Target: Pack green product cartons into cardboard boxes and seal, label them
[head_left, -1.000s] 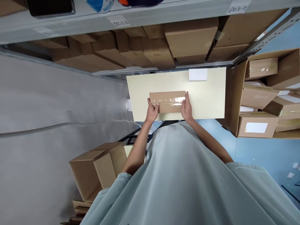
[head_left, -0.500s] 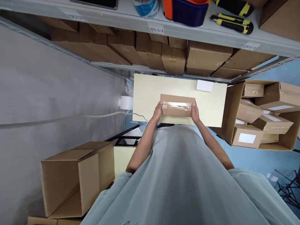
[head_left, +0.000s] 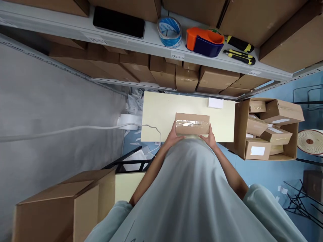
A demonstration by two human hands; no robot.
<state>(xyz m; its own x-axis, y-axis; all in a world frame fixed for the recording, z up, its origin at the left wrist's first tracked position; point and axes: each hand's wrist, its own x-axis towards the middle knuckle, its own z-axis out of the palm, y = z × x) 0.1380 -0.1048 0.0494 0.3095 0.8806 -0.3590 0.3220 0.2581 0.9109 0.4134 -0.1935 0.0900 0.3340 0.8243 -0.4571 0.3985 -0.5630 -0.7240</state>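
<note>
A taped box is held over the near half of the pale worktop, with its long side laid roughly along that worktop's length and a strip of shiny tape seen across its face. Its left end is gripped by the fingers of the left hand, and its right end by those of the right hand; both thumbs are pointed inward along the box's near edge. Whether any of its weight is borne by the worktop cannot be told. A small white box is set near the worktop's far right corner. Just right of the worktop, a large carton is filled with several brown boxes, some of them marked with white labels. Beyond the worktop's far edge and higher up, a phone, a roll of tape, an orange and navy holder and a yellow and black cutter are kept on a grey shelf. To the worktop's left, a white roll is crossed by a pale cable. Nearer than the worktop, at its left, an open carton is seen.
</note>
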